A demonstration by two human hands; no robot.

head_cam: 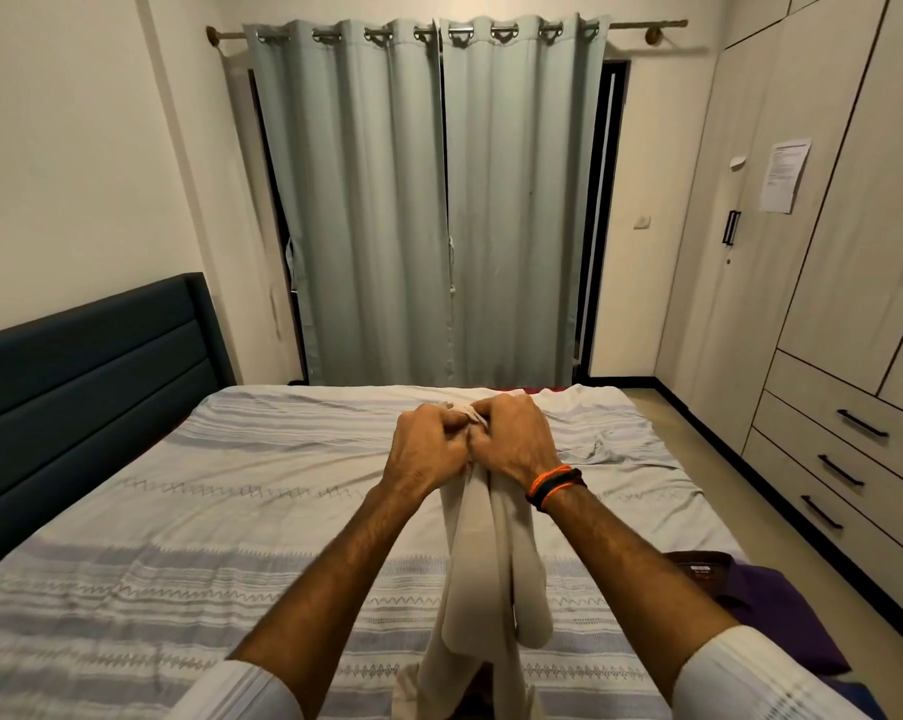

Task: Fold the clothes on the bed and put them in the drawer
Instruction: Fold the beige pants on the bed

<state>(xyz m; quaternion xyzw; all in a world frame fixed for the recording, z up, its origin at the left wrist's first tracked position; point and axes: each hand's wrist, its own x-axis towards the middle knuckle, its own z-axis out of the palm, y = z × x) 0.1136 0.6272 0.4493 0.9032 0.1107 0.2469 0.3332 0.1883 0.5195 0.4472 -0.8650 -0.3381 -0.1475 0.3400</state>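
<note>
Both fists closed tight and pressed knuckle to knuckle, left hand [426,443] and right hand [512,439], pinching the top edge of a beige garment [483,569] raised above the bed [189,511]. Below the grip, the cloth hanging in long loose folds between the forearms, lower end bunched near the bottom of the view. Just behind the right fist, orange and black wrist threads [554,485]. To the right of and below the grip, a purple garment [766,610] lying flat on the bedsheet at the mattress edge. Further right of the grip, three shut drawers [849,465] in the wardrobe [823,148]. Far beyond the fists, closed grey curtains [428,200]; off to the left, the dark headboard [86,366].
</note>
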